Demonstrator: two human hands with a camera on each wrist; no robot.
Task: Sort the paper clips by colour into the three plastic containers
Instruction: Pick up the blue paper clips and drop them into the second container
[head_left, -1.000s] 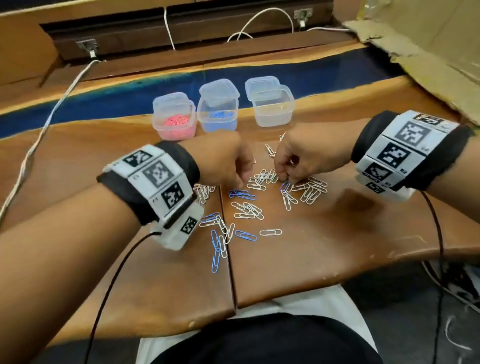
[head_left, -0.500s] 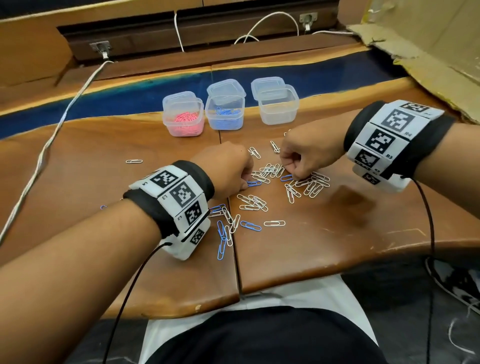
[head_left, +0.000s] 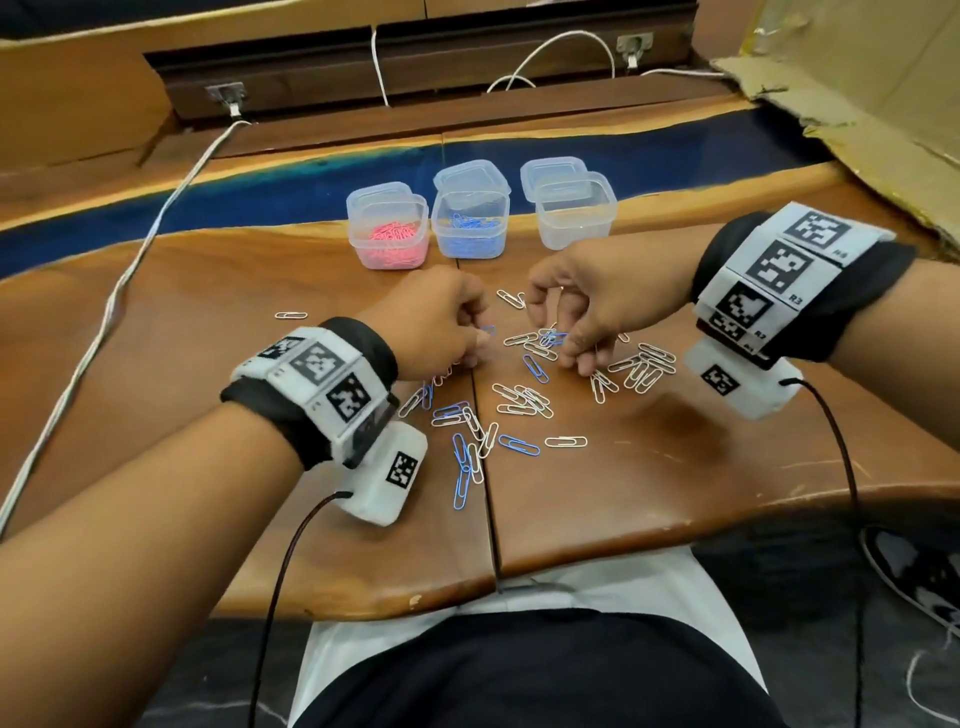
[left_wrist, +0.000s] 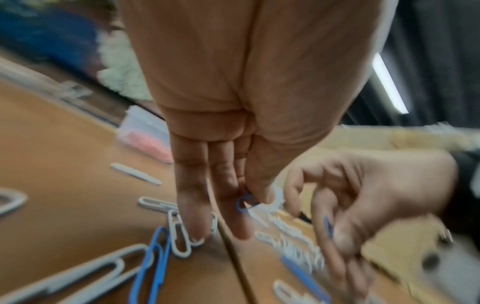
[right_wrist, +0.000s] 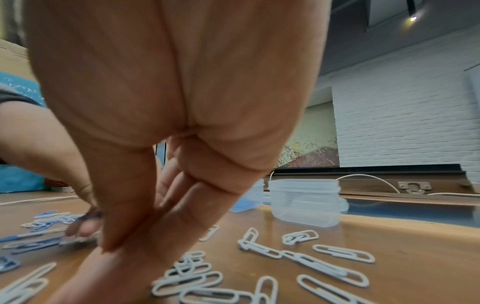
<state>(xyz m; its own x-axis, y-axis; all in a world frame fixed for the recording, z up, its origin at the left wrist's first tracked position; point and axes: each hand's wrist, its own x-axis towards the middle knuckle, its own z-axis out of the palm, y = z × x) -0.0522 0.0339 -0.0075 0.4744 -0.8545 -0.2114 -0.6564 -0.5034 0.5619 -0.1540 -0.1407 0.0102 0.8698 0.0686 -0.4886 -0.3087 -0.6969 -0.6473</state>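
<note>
White and blue paper clips (head_left: 522, 400) lie scattered on the wooden table (head_left: 649, 467). My left hand (head_left: 441, 325) hovers at the pile's left and pinches a blue paper clip (left_wrist: 244, 203) between thumb and fingers. My right hand (head_left: 582, 317) is curled over the pile's far side, and its thumb and finger pinch another blue clip (left_wrist: 327, 226). Three clear plastic containers stand behind. The left container (head_left: 387, 249) holds pink clips, the middle one (head_left: 470, 244) holds blue clips, and the right one (head_left: 576, 231) looks empty.
Each container has its lid (head_left: 470, 176) leaning behind it. One white clip (head_left: 291, 315) lies alone at the left. A white cable (head_left: 130, 275) runs across the table's left side. Torn cardboard (head_left: 857, 104) sits at the far right. A seam (head_left: 483, 493) splits the tabletop.
Both hands have risen slightly off the pile. The left hand has picked up a blue clip from the table, and the right hand's fingers have closed on another.
</note>
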